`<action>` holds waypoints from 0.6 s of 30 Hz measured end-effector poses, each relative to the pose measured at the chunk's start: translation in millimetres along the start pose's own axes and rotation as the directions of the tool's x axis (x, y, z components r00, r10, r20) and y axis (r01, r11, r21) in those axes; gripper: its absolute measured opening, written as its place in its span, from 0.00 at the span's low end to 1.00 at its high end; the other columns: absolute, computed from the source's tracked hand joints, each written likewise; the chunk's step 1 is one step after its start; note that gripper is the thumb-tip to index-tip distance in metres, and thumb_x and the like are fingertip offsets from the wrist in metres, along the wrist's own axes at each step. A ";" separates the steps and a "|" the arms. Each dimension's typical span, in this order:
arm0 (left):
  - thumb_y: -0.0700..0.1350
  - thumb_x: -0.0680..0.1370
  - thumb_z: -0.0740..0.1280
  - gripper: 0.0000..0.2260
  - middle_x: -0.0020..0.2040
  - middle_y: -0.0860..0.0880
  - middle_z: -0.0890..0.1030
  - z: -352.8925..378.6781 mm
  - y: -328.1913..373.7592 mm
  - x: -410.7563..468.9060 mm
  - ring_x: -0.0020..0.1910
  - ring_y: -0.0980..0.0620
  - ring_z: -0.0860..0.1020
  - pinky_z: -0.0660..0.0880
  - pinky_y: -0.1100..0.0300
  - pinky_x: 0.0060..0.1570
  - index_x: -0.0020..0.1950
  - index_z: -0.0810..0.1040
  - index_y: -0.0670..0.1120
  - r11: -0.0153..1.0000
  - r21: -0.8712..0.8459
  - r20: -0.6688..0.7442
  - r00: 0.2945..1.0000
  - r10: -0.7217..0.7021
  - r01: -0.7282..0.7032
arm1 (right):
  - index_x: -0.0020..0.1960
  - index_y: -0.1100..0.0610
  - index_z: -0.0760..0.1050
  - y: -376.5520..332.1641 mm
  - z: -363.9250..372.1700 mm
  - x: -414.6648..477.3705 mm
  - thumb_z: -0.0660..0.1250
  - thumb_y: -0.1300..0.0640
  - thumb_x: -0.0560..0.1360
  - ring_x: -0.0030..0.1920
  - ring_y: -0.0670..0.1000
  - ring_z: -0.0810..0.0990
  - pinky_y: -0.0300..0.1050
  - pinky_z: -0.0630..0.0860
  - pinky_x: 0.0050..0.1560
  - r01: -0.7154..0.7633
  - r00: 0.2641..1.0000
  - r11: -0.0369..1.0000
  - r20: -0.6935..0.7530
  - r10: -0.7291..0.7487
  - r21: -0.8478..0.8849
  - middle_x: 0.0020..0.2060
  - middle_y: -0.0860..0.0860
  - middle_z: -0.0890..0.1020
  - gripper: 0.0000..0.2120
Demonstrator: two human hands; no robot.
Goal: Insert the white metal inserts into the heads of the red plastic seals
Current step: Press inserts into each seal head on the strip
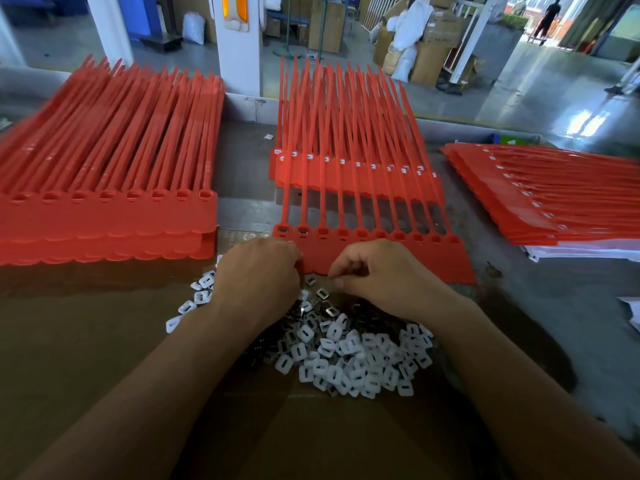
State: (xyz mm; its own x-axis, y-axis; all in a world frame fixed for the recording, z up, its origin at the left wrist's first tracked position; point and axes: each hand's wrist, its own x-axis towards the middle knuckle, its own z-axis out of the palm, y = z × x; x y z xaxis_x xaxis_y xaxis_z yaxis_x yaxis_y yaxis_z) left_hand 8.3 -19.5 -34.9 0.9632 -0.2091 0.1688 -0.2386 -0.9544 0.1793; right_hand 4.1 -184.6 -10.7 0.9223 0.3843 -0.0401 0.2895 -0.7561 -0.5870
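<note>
A strip of joined red seals (pixel 408 258) lies flat in front of me, heads in a row along its top; the two leftmost heads (pixel 292 231) hold inserts, the others look hollow. A heap of white and metal inserts (pixel 349 362) lies on brown cardboard (pixel 86 341) just below it. My left hand (pixel 258 271) has curled fingers at the strip's near left edge; what they hold is hidden. My right hand (pixel 377 271) hovers over the heap's top with fingertips pinched together, apparently on a small insert.
A tall stack of red seal strips with hollow heads (pixel 107 188) stands at the left. Another stack with white inserts fitted (pixel 349 168) lies behind the working strip, and a third (pixel 554 199) at the right. The grey table edge and factory floor lie beyond.
</note>
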 end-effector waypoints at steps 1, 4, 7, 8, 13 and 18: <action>0.42 0.76 0.57 0.14 0.58 0.52 0.78 -0.1 -0.2 -0.3 0.56 0.52 0.76 0.72 0.57 0.52 0.57 0.78 0.50 1.000 -0.002 0.001 1.000 0.003 -0.003 | 0.47 0.52 0.80 -1.9 1.8 2.5 0.69 0.57 0.73 0.41 0.38 0.78 0.28 0.73 0.45 0.015 1.000 1.000 -0.019 -0.015 -0.027 0.40 0.42 0.81 0.04; 0.42 0.76 0.58 0.13 0.58 0.52 0.79 -0.9 -0.8 -0.8 0.55 0.52 0.76 0.73 0.58 0.52 0.56 0.78 0.50 1.000 -0.012 0.000 1.000 0.017 -0.017 | 0.51 0.54 0.81 -9.1 8.0 10.6 0.68 0.58 0.73 0.45 0.42 0.79 0.33 0.74 0.49 0.078 0.997 0.991 -0.020 -0.081 -0.109 0.46 0.46 0.83 0.07; 0.42 0.76 0.58 0.14 0.57 0.52 0.79 -1.6 -0.8 -1.1 0.54 0.52 0.77 0.74 0.58 0.51 0.56 0.79 0.52 0.999 -0.019 -0.001 1.000 0.028 -0.028 | 0.53 0.54 0.81 -13.2 12.7 18.0 0.68 0.56 0.74 0.49 0.46 0.78 0.40 0.73 0.52 0.107 0.994 0.980 -0.017 -0.111 -0.169 0.49 0.48 0.82 0.09; 0.43 0.76 0.58 0.13 0.56 0.52 0.80 -1.5 -0.8 -1.5 0.53 0.52 0.77 0.74 0.58 0.50 0.56 0.79 0.52 0.999 -0.021 -0.005 1.000 0.031 -0.031 | 0.53 0.55 0.81 -13.4 14.0 20.1 0.68 0.56 0.73 0.50 0.48 0.77 0.42 0.73 0.52 0.111 0.993 0.973 -0.013 -0.116 -0.201 0.49 0.50 0.81 0.09; 0.45 0.76 0.59 0.12 0.55 0.53 0.80 -0.8 -1.5 -1.7 0.52 0.52 0.78 0.74 0.58 0.48 0.54 0.80 0.52 0.999 -0.013 -0.011 0.999 0.030 -0.031 | 0.49 0.59 0.78 -11.1 16.9 24.4 0.69 0.56 0.73 0.48 0.50 0.76 0.45 0.72 0.51 0.115 0.993 0.957 0.015 -0.115 -0.267 0.46 0.52 0.79 0.07; 0.44 0.77 0.58 0.12 0.56 0.53 0.80 1.4 -2.1 -0.9 0.53 0.52 0.78 0.75 0.57 0.50 0.54 0.79 0.51 1.000 -0.002 -0.018 1.000 0.025 -0.025 | 0.42 0.53 0.73 -9.3 10.9 17.6 0.64 0.58 0.76 0.38 0.45 0.78 0.38 0.75 0.41 0.009 0.996 1.000 -0.086 -0.007 0.025 0.37 0.47 0.79 0.04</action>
State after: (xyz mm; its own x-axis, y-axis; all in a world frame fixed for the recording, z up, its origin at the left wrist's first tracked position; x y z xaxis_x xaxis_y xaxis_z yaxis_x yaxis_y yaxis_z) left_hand 8.1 -17.6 -36.8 0.9546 -0.2287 0.1907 -0.2627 -0.9484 0.1774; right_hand 14.8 -165.0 -14.7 0.9391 0.3421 0.0338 0.2912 -0.7395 -0.6070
